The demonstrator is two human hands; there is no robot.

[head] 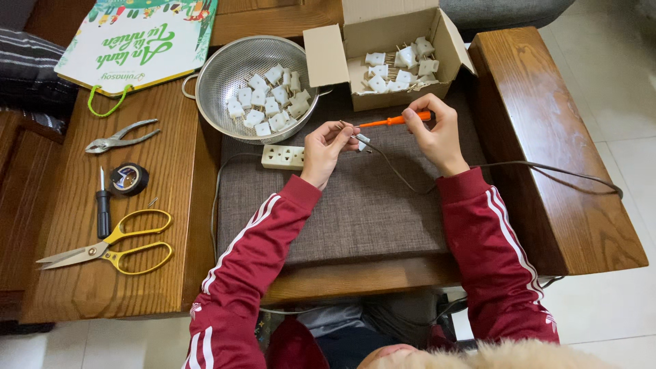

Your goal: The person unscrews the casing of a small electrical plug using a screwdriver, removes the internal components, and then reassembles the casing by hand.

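Note:
My left hand (326, 146) pinches a small white plug part (361, 142) at the end of a thin grey cable (547, 172). An orange-handled screwdriver (396, 121) is gripped in my right hand (435, 130), its tip pointing left at that plug part. Both hands hover over a grey-brown cushion (355, 212). A white socket strip (283, 157) lies just left of my left hand. Both sleeves are red with white stripes.
A metal colander (225, 68) and an open cardboard box (383, 27) behind the hands both hold several white plug parts. On the wooden table at left lie pliers (117, 137), black tape (129, 179), a black screwdriver (103, 205), yellow scissors (116, 247) and a green-white bag (140, 37).

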